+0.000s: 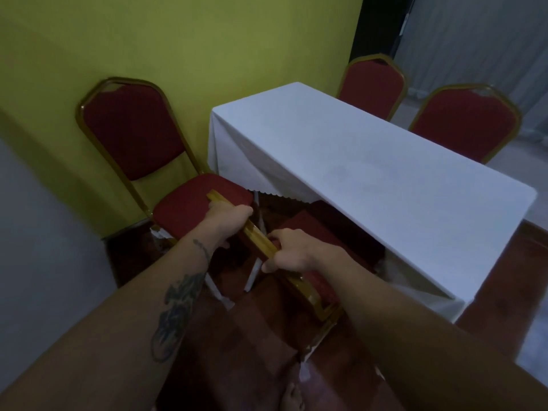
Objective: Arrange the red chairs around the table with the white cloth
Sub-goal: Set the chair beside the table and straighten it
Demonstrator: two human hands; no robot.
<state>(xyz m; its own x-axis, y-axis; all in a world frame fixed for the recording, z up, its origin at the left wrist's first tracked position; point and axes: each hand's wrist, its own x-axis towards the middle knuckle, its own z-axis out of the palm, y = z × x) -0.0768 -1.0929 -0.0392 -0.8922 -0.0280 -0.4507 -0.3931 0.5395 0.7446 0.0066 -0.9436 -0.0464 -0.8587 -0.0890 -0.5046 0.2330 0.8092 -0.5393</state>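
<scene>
A long table with a white cloth runs from the middle to the right. Directly below me stands a red chair with a gold frame, its seat pushed under the table's near long side. My left hand and my right hand both grip the gold top rail of its back. Another red chair stands at the table's left end, facing the table, against the green wall. Two more red chairs show their backs along the table's far side.
A green wall rises close behind the left chair and the table's left end. A grey wall stands at my left. The floor is dark red-brown, and my bare foot shows at the bottom. A pale curtain hangs at the back right.
</scene>
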